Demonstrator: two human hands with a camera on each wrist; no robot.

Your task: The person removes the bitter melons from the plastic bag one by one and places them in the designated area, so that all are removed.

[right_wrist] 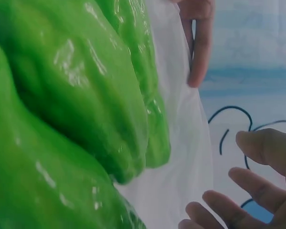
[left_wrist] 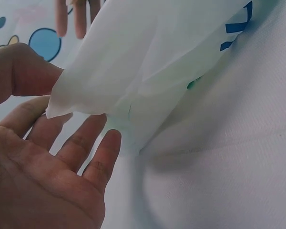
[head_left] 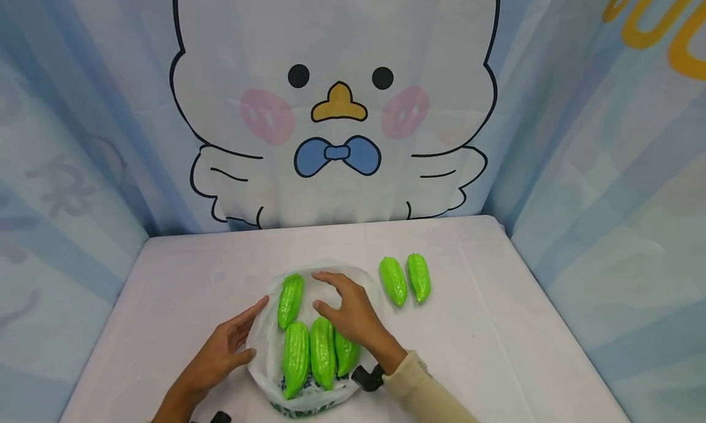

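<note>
A white plastic bag (head_left: 276,383) lies spread wide on the table, its mouth facing up. Inside are several glossy, ridged green vegetables that look like bitter melons (head_left: 296,358); one (head_left: 290,300) is higher up, and another (head_left: 346,355) is partly covered by the right hand. My left hand (head_left: 223,352) is at the bag's left rim, fingers fairly straight outside it and thumb toward the inside. In the left wrist view, the bag's edge (left_wrist: 86,90) runs between thumb and fingers, which stand apart. My right hand (head_left: 353,309) hovers over the bag's right part, fingers spread and holding nothing.
Two more green bitter melons (head_left: 405,280) lie side by side on the white-covered table (head_left: 485,349), right of the bag. Printed curtains (head_left: 336,196) enclose the table at the back and both sides. A black wrist device (head_left: 368,378) sits beside the right wrist.
</note>
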